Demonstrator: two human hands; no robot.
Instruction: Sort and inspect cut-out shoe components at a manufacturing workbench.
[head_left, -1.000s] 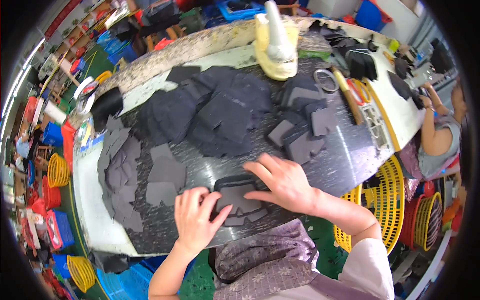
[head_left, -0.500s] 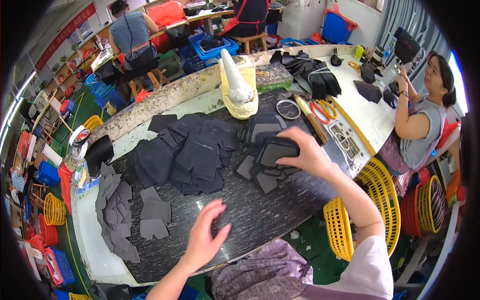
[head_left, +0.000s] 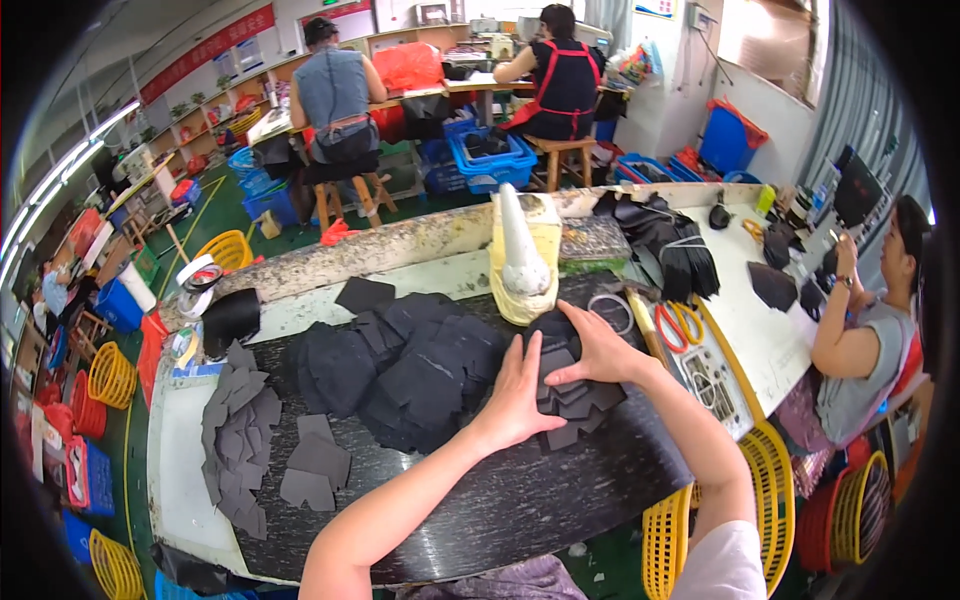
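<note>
My left hand (head_left: 510, 400) lies along the left side of a small pile of cut dark grey pieces (head_left: 582, 402), fingers stretched and thumb apart. At its far right side, my right hand (head_left: 605, 350) curves round the upper pieces, thumb on the near side and fingers beyond. Part of the pile is hidden under both hands. Just left of them spreads a bigger heap of black cut pieces (head_left: 400, 370). Farther left lie a few loose grey pieces (head_left: 315, 465) and a long overlapping row of grey pieces (head_left: 240, 440).
Behind the hands stands a white cone (head_left: 518, 250) on a yellowish base. Orange-handled scissors (head_left: 680, 325) and a metal ring (head_left: 612, 312) lie to the right. Yellow baskets (head_left: 768, 490) stand below the right table edge. A co-worker (head_left: 865, 330) sits at right; two people work beyond.
My left hand has moved up and right to the small pile. My right hand has stayed at that pile, turning slightly. The view has tilted up, showing more of the room.
</note>
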